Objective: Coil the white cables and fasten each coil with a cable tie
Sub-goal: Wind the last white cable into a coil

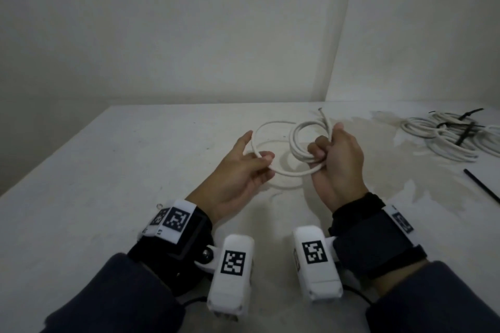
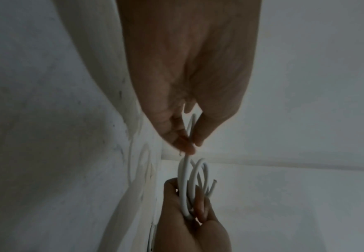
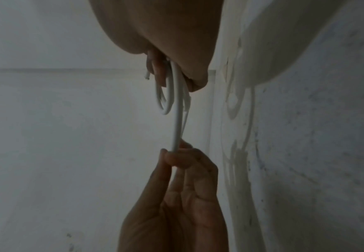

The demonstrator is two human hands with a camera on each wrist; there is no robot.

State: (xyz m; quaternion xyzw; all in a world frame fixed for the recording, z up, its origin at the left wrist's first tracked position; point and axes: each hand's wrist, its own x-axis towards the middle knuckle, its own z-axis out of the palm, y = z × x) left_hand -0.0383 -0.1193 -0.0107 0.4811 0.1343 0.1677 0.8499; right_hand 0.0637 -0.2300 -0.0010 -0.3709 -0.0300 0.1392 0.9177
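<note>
At frame centre, above the counter (image 1: 135,170), the right hand (image 1: 335,159) clenched the gathered loops of a white cable (image 1: 303,143) while the left hand (image 1: 243,167) pinched its free run. Coiling seemed midway; the next loop must meet the bundle before tying.

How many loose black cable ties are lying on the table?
1: a loose black cable tie lies at the table's right edge, partly cut off; more may be out of view.

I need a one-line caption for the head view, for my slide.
Right hand grips a half-wound white cable while left hand feeds the next loop; tied coils lie aside.
</note>
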